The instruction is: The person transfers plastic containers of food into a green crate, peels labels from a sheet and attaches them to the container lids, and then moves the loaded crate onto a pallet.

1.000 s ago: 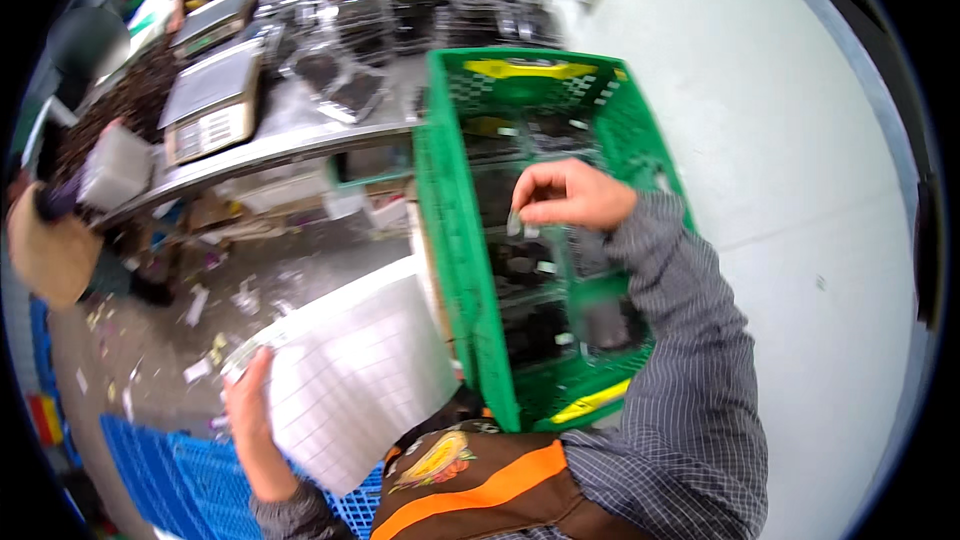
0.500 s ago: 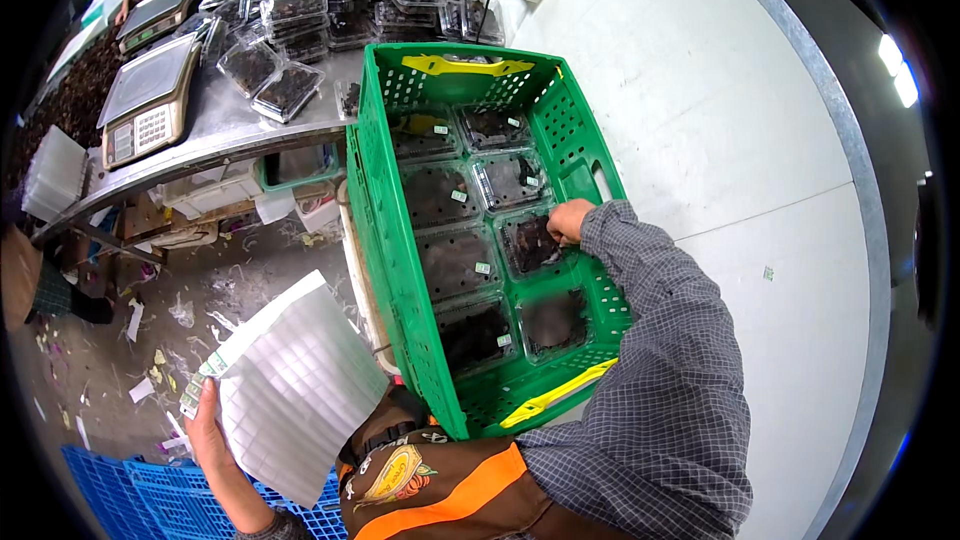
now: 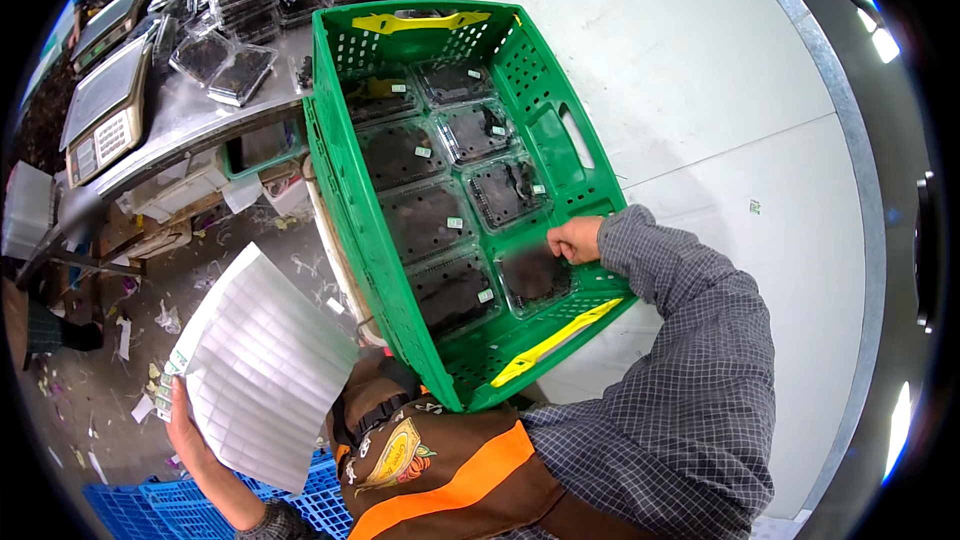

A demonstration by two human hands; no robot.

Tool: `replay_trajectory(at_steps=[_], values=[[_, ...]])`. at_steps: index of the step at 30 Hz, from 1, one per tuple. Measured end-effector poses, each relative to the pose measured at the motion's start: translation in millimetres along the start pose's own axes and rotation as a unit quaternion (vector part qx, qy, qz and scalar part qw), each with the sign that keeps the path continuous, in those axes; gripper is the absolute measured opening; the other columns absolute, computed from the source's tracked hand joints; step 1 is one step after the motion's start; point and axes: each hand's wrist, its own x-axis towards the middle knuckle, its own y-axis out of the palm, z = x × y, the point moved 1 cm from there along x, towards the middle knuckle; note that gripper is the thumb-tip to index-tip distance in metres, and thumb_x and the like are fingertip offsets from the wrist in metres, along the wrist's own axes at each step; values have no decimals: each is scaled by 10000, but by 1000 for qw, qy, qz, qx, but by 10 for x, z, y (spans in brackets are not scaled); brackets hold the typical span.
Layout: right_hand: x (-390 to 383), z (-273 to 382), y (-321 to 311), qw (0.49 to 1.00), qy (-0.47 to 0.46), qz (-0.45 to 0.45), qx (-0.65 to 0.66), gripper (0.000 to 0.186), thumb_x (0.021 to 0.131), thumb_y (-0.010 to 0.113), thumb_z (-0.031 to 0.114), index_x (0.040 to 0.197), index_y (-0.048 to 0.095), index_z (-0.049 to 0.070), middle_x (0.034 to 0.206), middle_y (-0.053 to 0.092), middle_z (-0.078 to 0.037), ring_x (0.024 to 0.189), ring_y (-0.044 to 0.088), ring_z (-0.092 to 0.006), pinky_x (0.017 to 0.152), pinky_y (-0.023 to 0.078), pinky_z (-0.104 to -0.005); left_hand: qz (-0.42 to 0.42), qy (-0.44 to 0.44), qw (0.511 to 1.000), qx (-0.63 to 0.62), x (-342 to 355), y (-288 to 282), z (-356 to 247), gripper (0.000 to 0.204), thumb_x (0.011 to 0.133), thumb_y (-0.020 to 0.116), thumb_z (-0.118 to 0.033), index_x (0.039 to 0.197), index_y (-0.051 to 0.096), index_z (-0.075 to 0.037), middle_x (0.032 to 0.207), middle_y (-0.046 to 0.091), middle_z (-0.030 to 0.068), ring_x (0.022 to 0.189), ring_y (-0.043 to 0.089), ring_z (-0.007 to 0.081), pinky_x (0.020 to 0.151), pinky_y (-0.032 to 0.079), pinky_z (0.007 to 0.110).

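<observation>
My left hand grips a white sheet of small stickers, with a strip of green-printed stickers at its left edge. A green plastic crate with yellow handles holds several clear lidded punnets in two columns, filled with dark contents; most carry a small sticker. Inside the crate at its right side, my right hand has its fingers pinched together over the near-right punnet, which shows no sticker. Whatever is between those fingertips is too blurred to make out.
A steel bench at upper left carries scales and piled punnets. A white panel surface lies right of the crate. Blue plastic crates are at lower left. Litter is on the floor, and part of another person shows at far left.
My right hand went down into the crate, then moved nearer me to the near-right punnet. A sticker now shows on the punnet it left. The sticker sheet has shifted slightly left.
</observation>
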Motion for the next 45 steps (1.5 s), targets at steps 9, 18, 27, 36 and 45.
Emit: replay_trajectory(at_steps=[9,18,27,36,45], values=[[95,131,270,994,6,-105,-18,218,777,665,58,965,564,105,853,654,-74,822,661,-305,677,507,-422,29,6,1000,2,47,228,-99,461,890,727,-284,1195,612,40,1126,661,105,963,639,180,819,508,308],[272,-119,85,974,100,-197,-55,418,655,862,254,820,528,63,716,580,-118,695,604,-320,637,492,-454,48,-9,991,121,567,287,-593,446,933,660,-289,1232,601,37,1127,666,104,1015,625,172,879,487,298],[-435,10,213,713,287,-453,452,199,848,730,167,816,591,29,651,619,-59,495,586,-124,423,437,-253,232,49,963,128,1723,274,-1247,123,841,733,-67,949,697,-20,896,690,11,799,614,82,721,484,241],[103,1466,-1741,611,104,-636,460,103,930,630,127,886,561,64,701,555,23,583,519,-53,528,417,-201,286,65,955,48,2624,1101,-1655,173,900,678,-103,1041,682,-3,970,684,30,878,626,117,795,488,265],[1289,2110,-3382,728,-38,-531,432,86,844,683,7,860,599,11,752,619,-15,630,588,-65,572,470,-211,162,61,969,-174,4280,2008,-2117,446,971,602,-293,1271,541,30,1206,630,132,1097,620,255,930,523,398]])
